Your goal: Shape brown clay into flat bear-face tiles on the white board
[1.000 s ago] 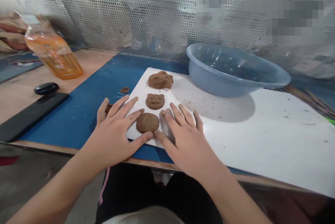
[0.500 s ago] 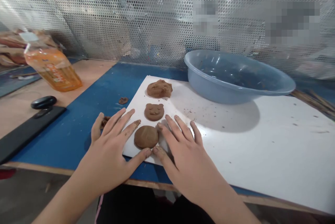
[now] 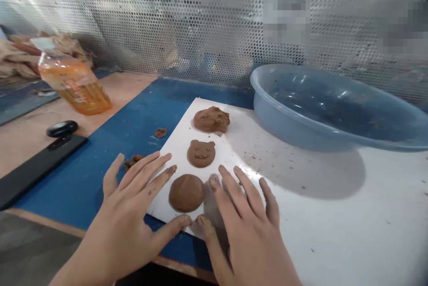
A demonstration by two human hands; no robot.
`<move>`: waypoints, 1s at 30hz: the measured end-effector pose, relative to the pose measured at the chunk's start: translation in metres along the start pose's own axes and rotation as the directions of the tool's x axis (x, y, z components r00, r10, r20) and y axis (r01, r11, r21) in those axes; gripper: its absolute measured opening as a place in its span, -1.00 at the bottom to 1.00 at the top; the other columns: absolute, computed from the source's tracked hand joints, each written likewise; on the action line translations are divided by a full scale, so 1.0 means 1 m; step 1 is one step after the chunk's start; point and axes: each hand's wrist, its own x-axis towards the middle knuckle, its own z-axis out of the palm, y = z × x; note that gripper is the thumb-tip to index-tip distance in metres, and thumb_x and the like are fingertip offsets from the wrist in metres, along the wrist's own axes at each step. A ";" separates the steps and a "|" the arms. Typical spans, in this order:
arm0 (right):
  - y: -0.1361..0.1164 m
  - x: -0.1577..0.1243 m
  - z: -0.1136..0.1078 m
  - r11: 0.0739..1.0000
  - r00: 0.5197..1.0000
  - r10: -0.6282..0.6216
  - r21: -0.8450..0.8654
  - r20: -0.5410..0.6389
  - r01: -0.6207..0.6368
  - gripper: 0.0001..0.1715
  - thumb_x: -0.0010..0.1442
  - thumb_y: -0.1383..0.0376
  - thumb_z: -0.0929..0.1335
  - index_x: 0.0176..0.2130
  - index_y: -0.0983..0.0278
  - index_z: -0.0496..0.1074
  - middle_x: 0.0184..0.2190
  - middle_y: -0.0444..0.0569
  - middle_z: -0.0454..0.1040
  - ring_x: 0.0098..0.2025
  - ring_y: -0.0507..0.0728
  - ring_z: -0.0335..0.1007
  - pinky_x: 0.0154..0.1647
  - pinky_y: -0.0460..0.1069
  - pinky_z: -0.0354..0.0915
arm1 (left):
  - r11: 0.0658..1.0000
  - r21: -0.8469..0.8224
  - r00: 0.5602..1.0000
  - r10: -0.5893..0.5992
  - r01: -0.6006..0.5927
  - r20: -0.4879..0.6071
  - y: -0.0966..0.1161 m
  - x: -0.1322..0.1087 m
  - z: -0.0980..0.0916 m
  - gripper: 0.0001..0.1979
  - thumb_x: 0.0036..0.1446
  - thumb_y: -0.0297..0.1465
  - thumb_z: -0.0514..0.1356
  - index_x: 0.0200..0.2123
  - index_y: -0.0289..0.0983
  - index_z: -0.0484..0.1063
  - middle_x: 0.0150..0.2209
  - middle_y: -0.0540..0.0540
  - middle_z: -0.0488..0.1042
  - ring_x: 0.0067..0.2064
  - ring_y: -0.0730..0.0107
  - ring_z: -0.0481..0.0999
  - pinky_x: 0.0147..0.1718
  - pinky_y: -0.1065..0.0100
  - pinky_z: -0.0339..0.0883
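A smooth round disc of brown clay (image 3: 186, 193) lies on the white board (image 3: 321, 228) between my two hands. My left hand (image 3: 130, 214) is to its left, fingers spread, thumb near the disc's lower edge. On the other side my right hand (image 3: 242, 214) is spread too, its index fingertip just right of the disc. Neither hand holds anything. Just beyond the disc sits a flat clay bear face (image 3: 201, 154) with small ears, closed eyes and a mouth. Behind that rests a rough clay lump (image 3: 211, 119). Clay smears my fingertips.
A large blue basin (image 3: 301, 121) stands at the back right, partly over the board. Clay scraps (image 3: 161, 132) lie on the blue tabletop (image 3: 133, 121). Leftward are an orange liquid bottle (image 3: 75, 80), a black phone (image 3: 40, 165) and a small black case (image 3: 62, 128). Perforated metal (image 3: 167, 18) forms the back.
The camera view has shifted, so the clay pieces look larger and lower. My hands have drawn slightly apart from the disc and remain spread.
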 end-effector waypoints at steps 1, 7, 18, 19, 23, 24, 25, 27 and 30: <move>-0.001 -0.001 -0.002 1.000 1.000 0.013 -0.001 -0.009 -0.013 -0.41 0.63 0.06 0.37 0.49 0.15 0.54 0.69 -0.01 0.40 0.68 0.54 0.33 0.66 0.55 0.11 | 1.000 -0.014 1.000 -0.009 0.009 -0.009 0.000 0.000 -0.001 -0.21 0.36 0.18 0.38 0.52 0.02 0.43 0.63 0.03 0.45 0.65 0.07 0.45 0.92 0.05 -0.49; -0.008 -0.006 -0.005 0.989 0.989 0.087 0.128 -0.122 -0.071 -0.77 0.60 0.16 0.40 -0.04 0.01 0.72 0.48 -0.22 0.66 0.52 0.48 0.54 0.73 0.46 0.01 | 0.995 -0.089 0.990 -0.053 0.041 -0.131 0.006 -0.003 -0.007 -0.64 0.33 -0.15 0.47 0.17 0.06 0.66 0.45 0.07 0.65 0.50 0.01 0.64 0.89 -0.33 -0.19; -0.008 -0.007 -0.006 0.998 0.992 0.039 0.050 -0.120 -0.033 -0.66 0.64 0.14 0.39 0.21 0.15 0.71 0.50 -0.05 0.65 0.55 0.47 0.49 0.70 0.42 0.13 | 0.993 -0.104 0.972 -0.082 0.060 -0.222 0.020 -0.014 -0.007 -0.69 0.33 -0.22 0.50 0.11 0.06 0.68 0.26 0.09 0.78 0.31 0.16 0.76 0.90 -0.13 -0.02; -0.007 -0.006 -0.007 0.999 0.994 0.020 0.036 -0.112 -0.016 -0.63 0.66 0.13 0.39 0.25 0.17 0.70 0.51 -0.03 0.64 0.56 0.47 0.49 0.70 0.41 0.12 | 0.992 -0.113 0.976 -0.073 0.051 -0.203 0.019 -0.016 -0.006 -0.66 0.34 -0.19 0.50 0.16 0.09 0.68 0.29 0.12 0.77 0.34 0.20 0.75 0.91 -0.06 -0.06; -0.011 -0.005 -0.008 1.000 0.997 0.021 0.007 -0.079 -0.021 -0.54 0.69 0.05 0.38 0.33 0.20 0.67 0.51 0.01 0.64 0.54 0.46 0.51 0.62 0.42 0.27 | 0.992 -0.118 0.980 -0.067 0.045 -0.190 0.024 -0.019 -0.006 -0.65 0.44 -0.19 0.39 0.25 0.09 0.64 0.34 0.11 0.74 0.40 0.22 0.70 0.90 -0.03 -0.05; -0.014 -0.005 -0.008 0.998 0.995 0.062 0.006 -0.075 -0.062 -0.52 0.70 0.03 0.36 0.33 0.21 0.68 0.50 0.03 0.65 0.54 0.47 0.52 0.60 0.44 0.31 | 0.989 -0.129 0.976 -0.101 0.077 -0.195 0.027 -0.018 -0.005 -0.67 0.46 -0.18 0.35 0.25 0.10 0.63 0.34 0.11 0.73 0.40 0.20 0.69 0.88 -0.08 -0.01; -0.016 -0.005 -0.008 0.995 0.992 0.103 0.003 -0.074 -0.103 -0.48 0.72 0.01 0.33 0.33 0.23 0.68 0.50 0.05 0.65 0.55 0.48 0.51 0.58 0.46 0.34 | 0.983 -0.149 0.973 -0.134 0.107 -0.186 0.030 -0.017 -0.004 -0.68 0.49 -0.17 0.33 0.25 0.13 0.62 0.34 0.14 0.73 0.40 0.19 0.69 0.85 -0.13 0.03; -0.021 -0.005 -0.007 0.988 0.986 0.149 -0.015 -0.068 -0.151 -0.42 0.73 -0.01 0.29 0.36 0.25 0.67 0.52 0.08 0.62 0.58 0.51 0.48 0.59 0.51 0.35 | 0.971 -0.166 0.963 -0.199 0.169 -0.182 0.038 -0.017 -0.002 -0.70 0.52 -0.11 0.28 0.25 0.16 0.60 0.36 0.15 0.71 0.41 0.13 0.69 0.80 -0.27 0.08; -0.025 -0.006 -0.005 0.984 0.984 0.170 -0.051 -0.056 -0.173 -0.38 0.74 -0.04 0.27 0.40 0.26 0.65 0.56 0.08 0.57 0.62 0.52 0.42 0.63 0.57 0.32 | 0.972 -0.128 0.956 -0.219 0.197 -0.196 0.046 -0.016 0.002 -0.65 0.54 -0.01 0.22 0.26 0.09 0.58 0.41 0.08 0.68 0.45 -0.04 0.66 0.70 -0.49 0.15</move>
